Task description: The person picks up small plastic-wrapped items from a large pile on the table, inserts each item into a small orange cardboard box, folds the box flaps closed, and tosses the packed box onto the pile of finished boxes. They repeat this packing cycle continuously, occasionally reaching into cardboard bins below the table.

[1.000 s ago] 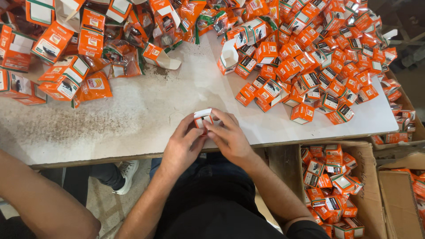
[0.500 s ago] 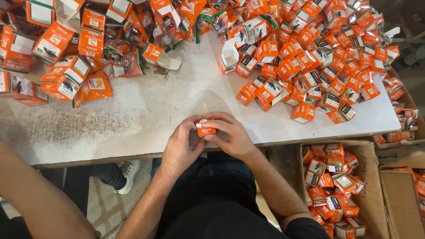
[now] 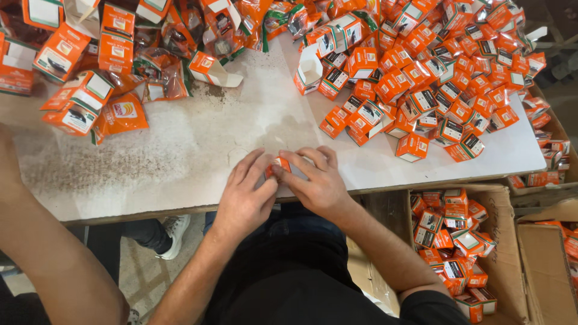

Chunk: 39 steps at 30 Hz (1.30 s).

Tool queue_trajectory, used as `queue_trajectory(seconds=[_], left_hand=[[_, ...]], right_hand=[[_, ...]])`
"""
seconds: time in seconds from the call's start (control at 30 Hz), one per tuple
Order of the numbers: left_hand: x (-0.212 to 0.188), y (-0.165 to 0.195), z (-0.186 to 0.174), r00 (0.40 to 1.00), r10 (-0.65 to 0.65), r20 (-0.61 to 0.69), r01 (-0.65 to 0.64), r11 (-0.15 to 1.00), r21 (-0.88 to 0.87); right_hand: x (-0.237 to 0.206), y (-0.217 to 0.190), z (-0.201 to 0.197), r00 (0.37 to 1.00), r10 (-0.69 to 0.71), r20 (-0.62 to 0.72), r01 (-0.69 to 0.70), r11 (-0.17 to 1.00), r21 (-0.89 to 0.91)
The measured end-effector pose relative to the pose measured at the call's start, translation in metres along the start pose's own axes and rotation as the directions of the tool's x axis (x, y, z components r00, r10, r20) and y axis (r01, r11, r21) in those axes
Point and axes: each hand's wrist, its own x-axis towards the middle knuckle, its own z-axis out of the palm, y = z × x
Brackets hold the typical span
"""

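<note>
Left hand (image 3: pixel 245 194) and right hand (image 3: pixel 314 179) pinching small orange box (image 3: pixel 279 165) between fingertips, pressing it at table's (image 3: pixel 198 150) near edge, mid-span. Risk: box slipping off edge, flap crushing under too much squeeze. Palms facing down, fingers curling, wrists converging. Box pile (image 3: pixel 433 78) crowding far right corner; carton (image 3: pixel 500 210) sitting below right edge.

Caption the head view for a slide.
Both hands, left hand and right hand, close around a small orange box on the white table.
</note>
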Motion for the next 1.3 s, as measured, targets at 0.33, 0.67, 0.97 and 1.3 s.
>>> queue_trajectory(seconds=[0.33, 0.67, 0.97, 1.3], left_hand=[[0.131, -0.07, 0.048, 0.998, -0.021, 0.064, 0.015, 0.995, 0.095], [0.09, -0.077, 0.016, 0.98, -0.069, -0.185, 0.067, 0.998, -0.021], [-0.006, -0.044, -0.01, 0.901, -0.391, -0.191, 0.346, 0.91, -0.23], [-0.021, -0.051, -0.007, 0.919, -0.369, -0.141, 0.338, 0.919, -0.202]], right_hand=[[0.048, 0.093, -0.014, 0.966, 0.256, -0.046, -0.228, 0.749, -0.622], [0.096, 0.056, -0.002, 0.959, 0.282, -0.035, -0.276, 0.953, 0.126], [0.245, 0.077, 0.094, 0.978, 0.169, 0.121, -0.174, 0.985, 0.024], [0.117, 0.085, 0.087, 0.977, 0.213, 0.003, -0.208, 0.957, -0.203]])
